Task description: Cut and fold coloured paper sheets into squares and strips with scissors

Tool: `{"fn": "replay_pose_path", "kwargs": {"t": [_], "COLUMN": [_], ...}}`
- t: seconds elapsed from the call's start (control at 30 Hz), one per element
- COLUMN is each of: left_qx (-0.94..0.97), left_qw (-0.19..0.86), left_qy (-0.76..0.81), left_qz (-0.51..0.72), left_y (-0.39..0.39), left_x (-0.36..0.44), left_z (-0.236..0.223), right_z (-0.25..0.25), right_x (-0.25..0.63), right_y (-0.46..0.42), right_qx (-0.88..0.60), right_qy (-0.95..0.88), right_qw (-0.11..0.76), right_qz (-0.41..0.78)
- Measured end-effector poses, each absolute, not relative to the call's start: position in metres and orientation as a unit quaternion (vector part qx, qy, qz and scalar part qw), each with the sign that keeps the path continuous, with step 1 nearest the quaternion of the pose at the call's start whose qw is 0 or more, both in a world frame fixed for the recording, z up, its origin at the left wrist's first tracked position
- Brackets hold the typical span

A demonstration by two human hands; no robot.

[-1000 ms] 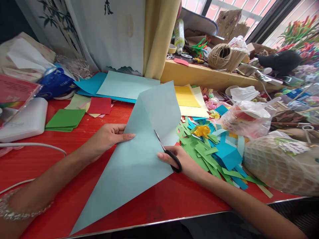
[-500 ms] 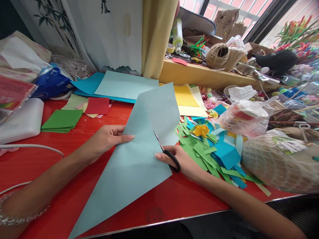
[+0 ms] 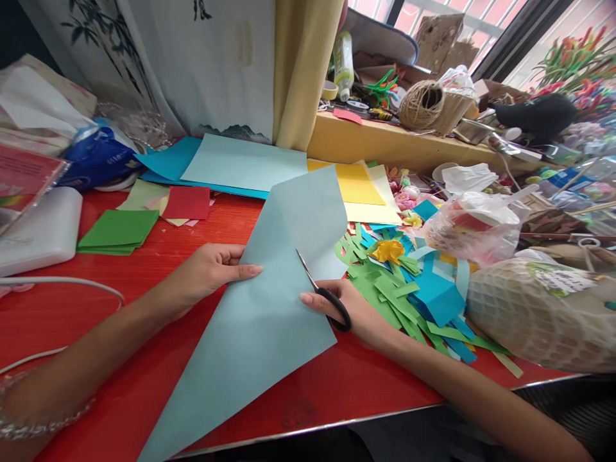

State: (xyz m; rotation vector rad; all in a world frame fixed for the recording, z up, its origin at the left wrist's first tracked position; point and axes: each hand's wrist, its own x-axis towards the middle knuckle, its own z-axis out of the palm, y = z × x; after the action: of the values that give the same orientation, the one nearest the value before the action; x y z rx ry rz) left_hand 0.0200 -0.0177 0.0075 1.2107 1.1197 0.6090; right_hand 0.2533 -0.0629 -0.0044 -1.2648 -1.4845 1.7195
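Note:
A large pale blue sheet of paper is held above the red table, partly slit into two flaps. My left hand pinches its left edge, thumb on top and fingers underneath. Black-handled scissors are in my right hand, my thumb lying along the paper's surface. One blade shows over the sheet, its tip pointing up and left near the fold line; the other blade is hidden beneath. The right flap stands raised beyond the scissors.
Green and blue paper strips lie heaped right of the sheet, beside a bottle-like bundle in white netting. Green squares and a red square lie at left. Behind are pale blue sheets, yellow paper and a twine roll.
The view has shifted slightly, and the paper sheet has dipped and moved a little. Both hands keep their grip, with the scissors at nearly the same place on the sheet.

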Motion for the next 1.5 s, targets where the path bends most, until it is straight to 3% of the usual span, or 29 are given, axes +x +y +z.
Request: {"fn": "replay_pose_path", "kwargs": {"t": [1.5], "left_qx": [0.535], "left_qw": [0.673], "left_qy": [0.459], "left_qz": [0.222], "left_y": [-0.0241], "left_x": [0.0240], "left_z": [0.0056], "right_z": [0.0011], "right_x": [0.2510], "right_y": [-0.0635], "right_qx": [-0.472], "right_qy": [-0.521], "right_qw": [0.275], "right_qz": [0.656]}}
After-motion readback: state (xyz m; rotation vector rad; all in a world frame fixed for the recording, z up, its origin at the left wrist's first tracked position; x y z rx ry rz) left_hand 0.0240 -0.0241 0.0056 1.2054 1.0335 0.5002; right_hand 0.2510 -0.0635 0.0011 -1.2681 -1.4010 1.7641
